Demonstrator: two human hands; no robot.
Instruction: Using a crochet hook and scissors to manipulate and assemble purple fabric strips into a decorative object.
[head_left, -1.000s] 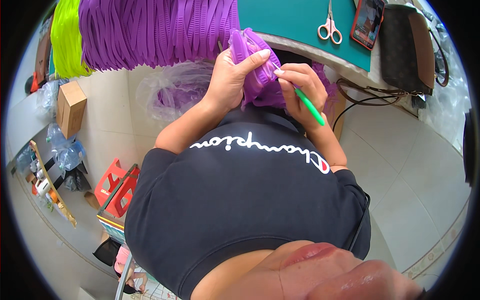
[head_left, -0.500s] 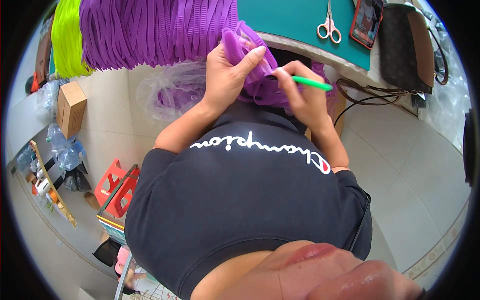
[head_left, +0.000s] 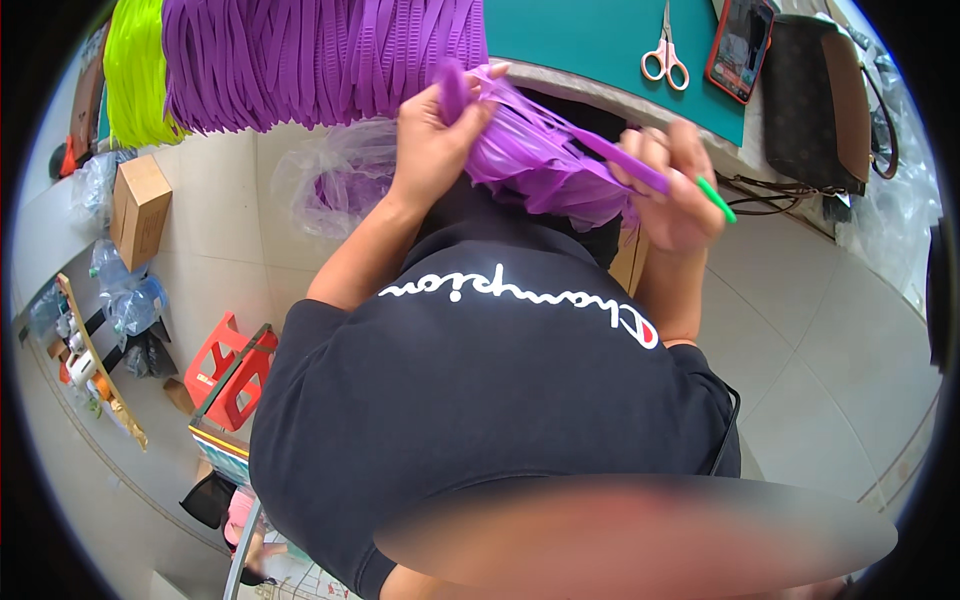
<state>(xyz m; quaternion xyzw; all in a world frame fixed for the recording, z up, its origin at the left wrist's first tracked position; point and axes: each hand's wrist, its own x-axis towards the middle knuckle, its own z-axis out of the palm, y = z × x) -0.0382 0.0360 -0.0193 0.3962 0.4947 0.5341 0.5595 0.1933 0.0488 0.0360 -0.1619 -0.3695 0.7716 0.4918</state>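
Observation:
My left hand (head_left: 435, 140) is closed on a purple rubber strap (head_left: 453, 92), thumb on its side. From there a thin, torn-looking purple sheet (head_left: 545, 175) stretches across to my right hand (head_left: 672, 190). That hand is closed round a slim green stick-like tool (head_left: 716, 200), whose end sticks out past the fingers. A purple strip (head_left: 630, 162) along the sheet's upper edge also runs into its grip. The tool's other end is hidden by the fingers, which are slightly blurred.
Many purple straps (head_left: 320, 60) hang over the table's edge, beside lime-green ones (head_left: 135, 70). Scissors (head_left: 665, 62), a phone (head_left: 740, 48) and a brown bag (head_left: 815, 95) are at right on the green mat (head_left: 590, 35). A clear plastic bag (head_left: 310, 180) lies below.
My right hand has moved right, away from the left, with the green tool. Between the hands the purple sheet is now pulled out long. My left hand has shifted slightly left.

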